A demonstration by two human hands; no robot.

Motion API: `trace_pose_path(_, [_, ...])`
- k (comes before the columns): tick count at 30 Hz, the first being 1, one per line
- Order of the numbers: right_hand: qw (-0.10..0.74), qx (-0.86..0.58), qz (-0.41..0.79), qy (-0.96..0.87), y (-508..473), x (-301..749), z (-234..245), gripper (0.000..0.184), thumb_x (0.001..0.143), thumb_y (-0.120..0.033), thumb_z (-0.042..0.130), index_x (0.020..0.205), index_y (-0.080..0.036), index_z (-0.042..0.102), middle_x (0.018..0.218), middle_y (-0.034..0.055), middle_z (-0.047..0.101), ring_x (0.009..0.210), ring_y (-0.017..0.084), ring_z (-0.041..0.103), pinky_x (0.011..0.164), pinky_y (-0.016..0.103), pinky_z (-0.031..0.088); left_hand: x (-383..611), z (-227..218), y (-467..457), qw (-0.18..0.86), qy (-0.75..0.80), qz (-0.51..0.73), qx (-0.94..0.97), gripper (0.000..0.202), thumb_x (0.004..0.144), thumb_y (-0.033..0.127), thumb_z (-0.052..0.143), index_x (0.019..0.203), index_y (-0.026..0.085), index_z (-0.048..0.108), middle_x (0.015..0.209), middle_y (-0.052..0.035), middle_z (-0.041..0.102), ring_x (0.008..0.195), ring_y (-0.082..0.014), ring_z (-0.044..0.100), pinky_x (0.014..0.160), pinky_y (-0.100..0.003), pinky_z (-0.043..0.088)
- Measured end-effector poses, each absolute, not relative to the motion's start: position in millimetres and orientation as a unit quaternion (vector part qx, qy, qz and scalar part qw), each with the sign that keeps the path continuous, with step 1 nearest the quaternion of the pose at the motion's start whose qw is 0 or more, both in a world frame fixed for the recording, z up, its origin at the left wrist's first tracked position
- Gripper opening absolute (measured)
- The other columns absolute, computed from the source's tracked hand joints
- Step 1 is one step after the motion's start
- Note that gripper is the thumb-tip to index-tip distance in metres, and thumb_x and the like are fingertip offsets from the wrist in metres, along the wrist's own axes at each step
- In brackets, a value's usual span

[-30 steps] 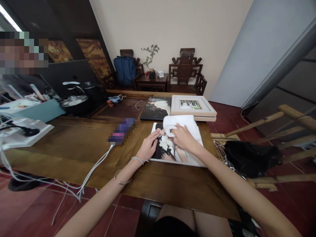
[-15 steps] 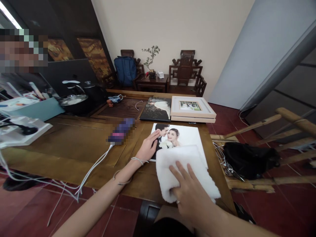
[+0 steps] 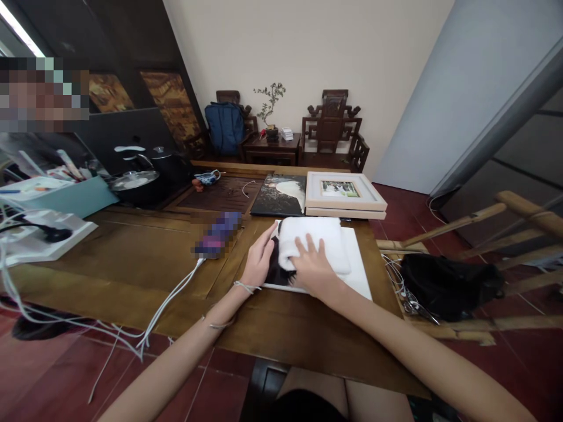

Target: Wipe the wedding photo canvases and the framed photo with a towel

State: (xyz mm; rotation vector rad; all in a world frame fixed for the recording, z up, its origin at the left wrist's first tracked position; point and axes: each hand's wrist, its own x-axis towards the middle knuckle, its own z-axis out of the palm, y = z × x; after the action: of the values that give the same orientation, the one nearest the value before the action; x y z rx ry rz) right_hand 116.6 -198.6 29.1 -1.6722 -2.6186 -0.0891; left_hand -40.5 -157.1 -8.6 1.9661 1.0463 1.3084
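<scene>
A photo panel with a white ground lies flat near the table's front right corner. Much of its picture is covered by a folded white towel. My right hand presses on the towel from above with its fingers spread, holding it against the panel; the thumb is partly hidden at the towel's folded edge. Along the panel's left edge rests my left hand, its fingers stretched out and touching the edge.
Behind the panel lie a dark photo panel and stacked white frames. A phone with a white cable is to the left. Farther left stand a power strip, a teal box and a pot. A person sits at far left.
My right hand has pushed the towel forward and left, from the panel's near edge over the pictured faces. My left hand has drawn back from the picture to the left edge.
</scene>
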Motion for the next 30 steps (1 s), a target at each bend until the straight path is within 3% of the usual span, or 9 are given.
trace_pose_path(6, [0.025,-0.392,0.035,-0.919,-252,132,29,0.031,0.077,-0.014,0.044,0.094,-0.016,0.070,0.142,0.0108,0.037,0.133,0.037,0.018,0.104,0.060,0.013,-39,-12,-157,0.300,0.376,0.517,0.708,0.047,0.095,0.036,0.022,0.134,0.015,0.040,0.139,-0.0081,0.044,0.128,-0.0197,0.040,0.108,-0.037,0.030])
trace_pose_path(13, [0.046,-0.510,0.068,-0.856,-256,177,41,0.039,0.066,-0.006,0.043,0.095,-0.016,0.067,0.136,0.0100,0.046,0.131,0.028,0.027,0.106,0.051,0.019,-36,-19,-155,0.228,0.387,0.417,0.790,0.037,0.091,0.029,0.038,0.125,0.019,0.052,0.135,-0.0061,0.049,0.127,-0.0191,0.041,0.109,-0.039,0.030])
trace_pose_path(17, [0.058,-0.557,0.028,-0.828,-210,177,47,0.039,0.072,-0.009,0.041,0.103,-0.014,0.064,0.123,0.0156,0.055,0.123,0.031,0.038,0.098,0.051,0.026,-36,-19,-153,0.217,0.372,0.398,0.810,0.036,0.088,0.022,0.042,0.122,0.019,0.055,0.134,-0.0065,0.050,0.126,-0.0192,0.043,0.108,-0.040,0.031])
trace_pose_path(21, [0.083,-0.548,0.058,-0.831,-161,154,54,0.038,0.074,-0.008,0.038,0.103,-0.015,0.062,0.105,0.0137,0.063,0.099,0.027,0.055,0.084,0.037,0.037,-35,-19,-153,0.208,0.369,0.392,0.817,0.036,0.086,0.019,0.042,0.119,0.019,0.057,0.130,-0.0069,0.053,0.125,-0.0201,0.044,0.107,-0.042,0.034])
trace_pose_path(26, [0.104,-0.516,0.082,-0.846,-137,127,55,0.038,0.075,-0.009,0.040,0.106,-0.019,0.061,0.105,0.0080,0.065,0.094,0.022,0.058,0.078,0.027,0.037,-37,-20,-152,0.185,0.384,0.383,0.820,0.033,0.084,0.018,0.045,0.112,0.019,0.062,0.117,-0.0072,0.063,0.112,-0.0211,0.056,0.100,-0.042,0.042])
trace_pose_path(30, [0.111,-0.521,0.087,-0.842,-147,144,52,0.034,0.073,-0.008,0.041,0.097,-0.016,0.063,0.102,0.0088,0.066,0.090,0.021,0.059,0.075,0.025,0.037,-37,-20,-152,0.190,0.372,0.381,0.825,0.033,0.085,0.016,0.043,0.113,0.018,0.061,0.118,-0.0078,0.062,0.116,-0.0203,0.053,0.102,-0.040,0.040])
